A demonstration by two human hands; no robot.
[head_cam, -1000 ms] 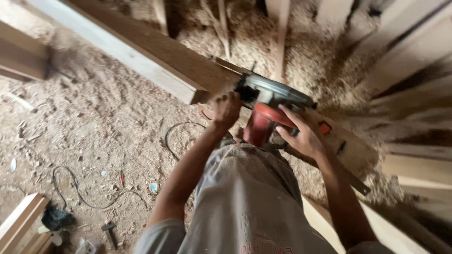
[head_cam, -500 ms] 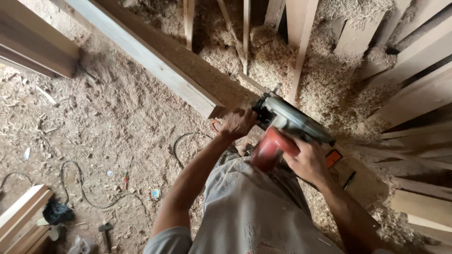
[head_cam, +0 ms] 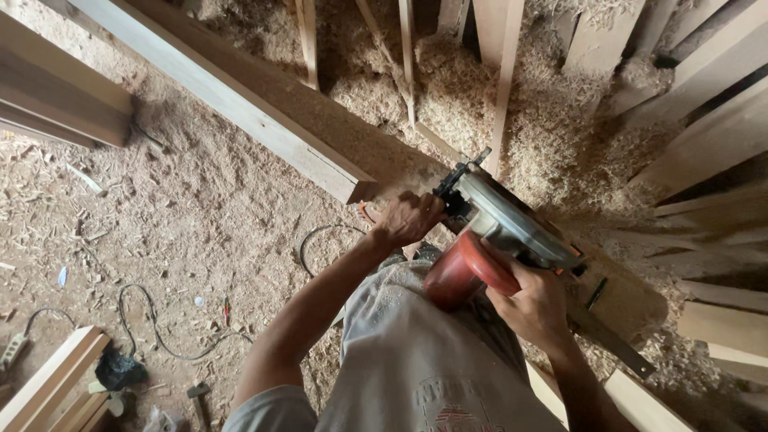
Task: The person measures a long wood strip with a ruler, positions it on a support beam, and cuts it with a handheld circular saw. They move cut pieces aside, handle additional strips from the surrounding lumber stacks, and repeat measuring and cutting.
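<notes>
The right hand [head_cam: 538, 308] is gripping the red saw [head_cam: 488, 240] on the beam [head_cam: 264, 112]; the left hand [head_cam: 408, 218], fingers clenched at the saw's front, is steadying it over the sawdust floor [head_cam: 184, 216].

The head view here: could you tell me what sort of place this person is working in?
Most likely a carpentry or timber workshop. Sawdust and shavings cover the floor, long timber beams and planks lie about, and the right hand and left hand hold a circular saw.
</notes>
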